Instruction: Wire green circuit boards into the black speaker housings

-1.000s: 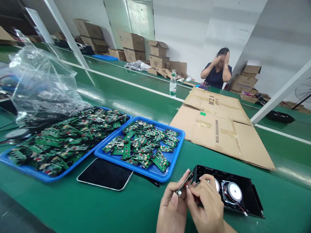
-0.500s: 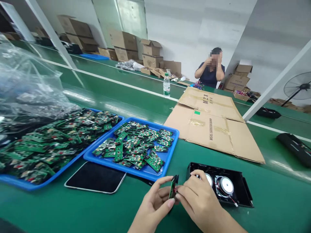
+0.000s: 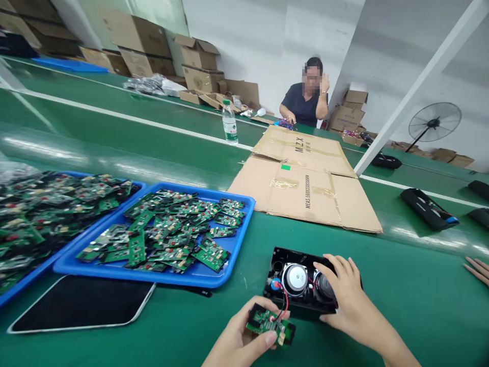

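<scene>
My left hand [image 3: 252, 329] grips a small green circuit board [image 3: 269, 323] between thumb and fingers, component side up. Red and black wires [image 3: 284, 300] run from a plug on the board toward a blue round part [image 3: 275, 284] inside the black speaker box [image 3: 305, 302]. Lying open on the green table, the box shows two round speakers; the left speaker [image 3: 297, 279] is in plain sight. My right hand [image 3: 346, 290] is closed around the box's right end, thumb at the near edge, and partly covers the other speaker.
A blue tray [image 3: 233, 270] of circuit boards stands left, beside another full tray and a dark tablet-like panel [image 3: 84, 303]. Flattened cardboard [image 3: 305, 183] and a water bottle [image 3: 229, 122] lie beyond. Another person's hand [image 3: 479, 270] shows at right; a person [image 3: 305, 102] sits opposite.
My right hand has left the board and moved to the speaker box. The board in my left hand has tipped flatter, its wires now visible. The view has swung right.
</scene>
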Action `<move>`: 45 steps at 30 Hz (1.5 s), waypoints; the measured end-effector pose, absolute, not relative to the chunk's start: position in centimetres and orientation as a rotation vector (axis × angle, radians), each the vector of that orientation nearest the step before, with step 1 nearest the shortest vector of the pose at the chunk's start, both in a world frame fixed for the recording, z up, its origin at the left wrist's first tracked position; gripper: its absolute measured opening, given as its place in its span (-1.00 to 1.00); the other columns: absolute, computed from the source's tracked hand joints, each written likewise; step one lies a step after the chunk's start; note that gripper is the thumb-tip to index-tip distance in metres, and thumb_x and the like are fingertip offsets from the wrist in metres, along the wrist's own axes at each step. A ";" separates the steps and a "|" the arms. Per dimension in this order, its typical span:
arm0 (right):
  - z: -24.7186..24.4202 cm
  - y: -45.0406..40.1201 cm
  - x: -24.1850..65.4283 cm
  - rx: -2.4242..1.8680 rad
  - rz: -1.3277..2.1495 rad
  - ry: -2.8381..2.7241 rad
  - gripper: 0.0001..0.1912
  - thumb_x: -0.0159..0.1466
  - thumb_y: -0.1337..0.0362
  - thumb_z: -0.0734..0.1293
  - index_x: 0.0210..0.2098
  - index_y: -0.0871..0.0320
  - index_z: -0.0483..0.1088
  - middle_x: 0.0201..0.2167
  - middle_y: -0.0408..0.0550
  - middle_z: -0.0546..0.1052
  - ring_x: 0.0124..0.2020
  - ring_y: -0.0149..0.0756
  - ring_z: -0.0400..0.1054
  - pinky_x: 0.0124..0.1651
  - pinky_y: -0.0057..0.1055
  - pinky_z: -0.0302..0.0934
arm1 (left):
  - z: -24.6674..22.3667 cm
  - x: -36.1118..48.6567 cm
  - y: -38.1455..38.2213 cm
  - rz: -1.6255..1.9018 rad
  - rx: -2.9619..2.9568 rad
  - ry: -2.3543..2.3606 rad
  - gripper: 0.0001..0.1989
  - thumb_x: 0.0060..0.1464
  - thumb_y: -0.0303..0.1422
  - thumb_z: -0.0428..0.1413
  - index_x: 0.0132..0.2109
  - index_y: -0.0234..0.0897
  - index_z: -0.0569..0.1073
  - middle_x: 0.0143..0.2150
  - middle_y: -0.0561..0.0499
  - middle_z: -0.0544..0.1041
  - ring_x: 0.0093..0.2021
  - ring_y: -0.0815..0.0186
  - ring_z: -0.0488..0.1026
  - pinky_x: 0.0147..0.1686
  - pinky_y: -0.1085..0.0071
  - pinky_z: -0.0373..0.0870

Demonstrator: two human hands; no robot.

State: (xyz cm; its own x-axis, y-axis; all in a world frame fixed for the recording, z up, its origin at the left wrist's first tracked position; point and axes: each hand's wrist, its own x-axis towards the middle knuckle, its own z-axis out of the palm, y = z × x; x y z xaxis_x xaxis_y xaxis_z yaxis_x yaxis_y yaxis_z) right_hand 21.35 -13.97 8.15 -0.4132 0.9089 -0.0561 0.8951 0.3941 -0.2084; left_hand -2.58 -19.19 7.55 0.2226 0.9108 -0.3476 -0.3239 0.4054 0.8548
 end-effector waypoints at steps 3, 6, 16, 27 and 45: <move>7.6 -15.7 19.9 -1.754 0.344 -2.456 -0.23 -0.13 0.34 0.45 0.08 0.05 0.20 0.21 0.14 0.10 0.21 0.22 -0.09 0.18 0.27 -0.24 | 8.0 -1.4 -18.5 0.971 0.743 1.022 -0.63 -0.17 -0.14 0.27 -0.25 -0.23 0.40 -0.29 0.00 0.60 -0.38 0.31 0.47 -0.32 0.44 0.38; 8.5 -16.6 20.1 -1.683 0.378 -2.520 -0.24 -0.07 0.33 0.44 0.11 0.06 0.17 0.28 0.17 -0.05 0.24 0.28 -0.19 0.14 0.34 -0.21 | 8.9 -0.6 -17.9 0.903 0.789 1.126 -0.65 -0.14 -0.15 0.24 -0.23 -0.22 0.40 -0.29 0.02 0.58 -0.43 0.31 0.47 -0.34 0.43 0.41; 12.5 -16.0 22.7 -1.212 0.663 -2.676 -0.67 0.29 0.48 0.15 -0.12 -0.04 0.39 -0.17 -0.08 0.41 -0.19 -0.29 0.25 -0.22 -0.38 0.23 | 10.7 0.0 -17.7 0.938 0.799 1.326 -0.72 -0.10 -0.22 0.18 -0.22 -0.22 0.42 -0.34 0.06 0.53 -0.45 0.28 0.51 -0.37 0.42 0.47; 11.3 -14.4 18.6 -1.004 0.733 -2.761 -0.80 0.34 0.42 0.10 -0.33 0.16 0.31 -0.34 -0.10 0.44 -0.27 -0.31 0.22 -0.17 -0.37 0.20 | 10.3 -0.9 -17.9 1.017 0.760 1.331 -0.69 -0.13 -0.19 0.22 -0.24 -0.25 0.43 -0.30 0.05 0.56 -0.39 0.26 0.52 -0.33 0.41 0.53; 9.1 -14.1 17.3 -0.968 0.394 -2.393 -0.78 0.32 0.41 0.13 -0.40 0.18 0.34 -0.57 -0.16 0.35 -0.49 -0.40 0.12 -0.24 -0.34 0.05 | 10.8 0.5 -16.4 0.704 1.448 1.473 -0.76 0.11 -0.33 -0.04 -0.09 -0.21 0.40 -0.41 0.00 0.58 -0.45 0.21 0.51 -0.46 0.42 0.38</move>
State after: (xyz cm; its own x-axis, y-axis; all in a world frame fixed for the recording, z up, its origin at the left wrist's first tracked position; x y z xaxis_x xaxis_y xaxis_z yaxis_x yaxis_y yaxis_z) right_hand 17.26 -14.09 9.10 -0.6069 0.7090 0.3592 0.5563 0.7017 -0.4452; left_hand 0.49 -16.44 10.82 0.1194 0.9690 -0.2162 0.4406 0.1434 0.8862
